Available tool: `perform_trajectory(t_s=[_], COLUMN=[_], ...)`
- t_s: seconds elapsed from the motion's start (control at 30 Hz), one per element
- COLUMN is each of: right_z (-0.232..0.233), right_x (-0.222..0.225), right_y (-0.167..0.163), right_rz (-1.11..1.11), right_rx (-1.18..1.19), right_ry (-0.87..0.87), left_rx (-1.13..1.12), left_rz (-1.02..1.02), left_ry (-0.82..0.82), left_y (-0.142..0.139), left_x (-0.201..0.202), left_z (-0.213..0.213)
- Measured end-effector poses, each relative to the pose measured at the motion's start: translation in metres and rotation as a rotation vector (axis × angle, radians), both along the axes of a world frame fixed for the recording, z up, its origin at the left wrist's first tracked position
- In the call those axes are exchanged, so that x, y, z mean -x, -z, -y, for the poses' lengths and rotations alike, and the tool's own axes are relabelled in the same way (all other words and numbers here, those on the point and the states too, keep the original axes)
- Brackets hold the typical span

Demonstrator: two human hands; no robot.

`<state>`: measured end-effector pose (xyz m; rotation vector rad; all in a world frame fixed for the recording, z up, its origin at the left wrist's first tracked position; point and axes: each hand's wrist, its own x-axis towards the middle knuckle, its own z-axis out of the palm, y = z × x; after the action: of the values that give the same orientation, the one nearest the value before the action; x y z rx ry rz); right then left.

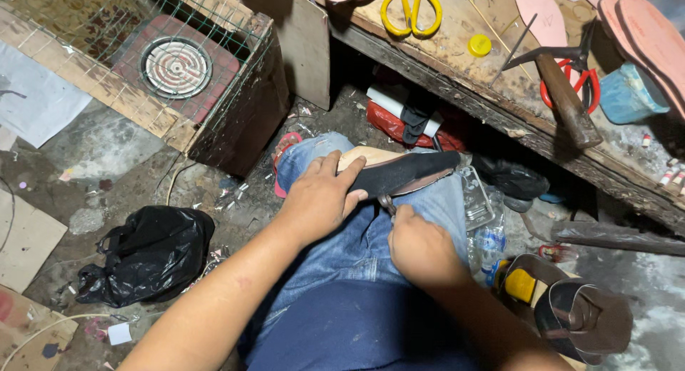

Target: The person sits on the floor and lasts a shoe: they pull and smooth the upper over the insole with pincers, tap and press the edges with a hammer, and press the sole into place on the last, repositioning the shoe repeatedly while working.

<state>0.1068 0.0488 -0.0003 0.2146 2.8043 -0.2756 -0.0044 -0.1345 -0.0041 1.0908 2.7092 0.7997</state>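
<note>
A shoe sole (399, 171) with a black upper face and tan underside lies across my knee, on blue jeans (357, 271). My left hand (317, 196) presses down on its near end, fingers wrapped over the edge. My right hand (421, 246) is closed around a small tool (386, 202) whose metal tip touches the lower edge of the sole; most of the tool is hidden in the fist.
A wooden workbench (499, 93) runs along the upper right with yellow scissors (410, 8), a hammer (564, 93), red pliers (589, 82), pink insoles (642, 36) and a yellow cap (479, 45). A wire-caged electric stove (176, 66) stands upper left. Black plastic bag (146, 253) lies left; brown sandal straps (578, 314) right.
</note>
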Motion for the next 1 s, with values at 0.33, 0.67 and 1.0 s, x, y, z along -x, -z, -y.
perform_trajectory(t_s=[0.33, 0.67, 1.0], right_z=[-0.010, -0.023, -0.016], right_x=[0.017, 0.008, 0.008], right_y=[0.014, 0.007, 0.012], right_rz=[0.026, -0.067, 0.047], right_rx=[0.127, 0.136, 0.132], right_ry=[0.011, 0.003, 0.070], left_rx=[0.091, 0.094, 0.264], left_rz=[0.029, -0.026, 0.115], left_ry=[-0.086, -0.056, -0.043], left_y=[0.002, 0.002, -0.004], left_x=[0.004, 0.003, 0.007], left_z=[-0.028, -0.025, -0.039])
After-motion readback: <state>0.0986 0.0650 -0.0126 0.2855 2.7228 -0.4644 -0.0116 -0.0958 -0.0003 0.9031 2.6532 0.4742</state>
